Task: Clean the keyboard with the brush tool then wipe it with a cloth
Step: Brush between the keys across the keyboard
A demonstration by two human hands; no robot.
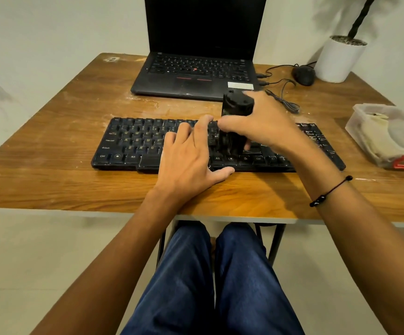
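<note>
The black keyboard point(147, 146) lies flat near the front edge of the counter point(51, 184). Its long side runs along that edge, from left to right, with the space bar row toward the person.

The left hand point(186, 163) lies flat on the keys in the middle, fingers straight and spread. It probably presses down so the keyboard does not slide.

The right hand point(259, 124) wraps its fingers around the black brush tool point(236, 117). The tool stands almost straight up, top end toward the laptop point(196, 76), bottom end down on the keys on the right part. Held this way, the bottom can rub between the keys.

A clear box point(387, 134) with what may be the cloth sits at the right edge of the counter.
</note>
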